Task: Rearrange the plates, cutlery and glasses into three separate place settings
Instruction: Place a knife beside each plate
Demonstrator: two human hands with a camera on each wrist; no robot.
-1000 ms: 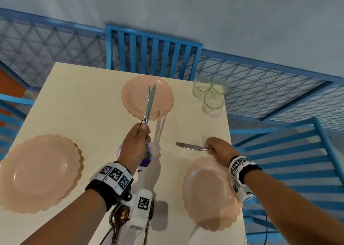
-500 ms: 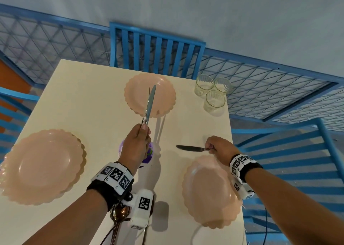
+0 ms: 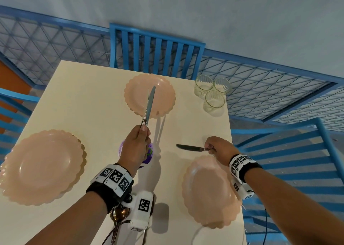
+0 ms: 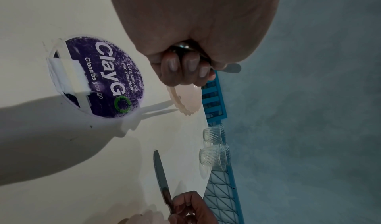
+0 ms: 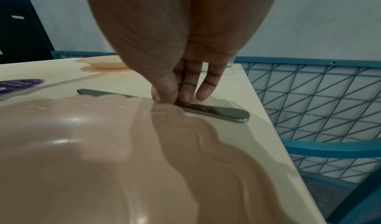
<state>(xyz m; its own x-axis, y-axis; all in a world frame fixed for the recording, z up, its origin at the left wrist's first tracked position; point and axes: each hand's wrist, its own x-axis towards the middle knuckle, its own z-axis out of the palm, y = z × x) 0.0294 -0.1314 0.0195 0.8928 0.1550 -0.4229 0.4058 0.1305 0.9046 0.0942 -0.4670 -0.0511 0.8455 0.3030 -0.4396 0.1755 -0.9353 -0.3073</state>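
Observation:
My left hand grips a knife and a fork by their handles, held upright above the table with tips over the far pink plate. In the left wrist view its fingers curl round the handles. My right hand pinches the handle of a second knife, which lies flat on the table, blade pointing left, just beyond the near-right pink plate. The right wrist view shows that knife along the plate's scalloped rim. A stack of pink plates sits at the left.
Three clear glasses cluster at the far right corner of the cream table. A purple round sticker lies under my left hand. Spoons lie at the near edge beneath my left wrist. Blue chairs stand round the table.
Both hands keep their hold and stay almost where they were. The right hand's knife blade looks darker now. The view has shifted slightly.

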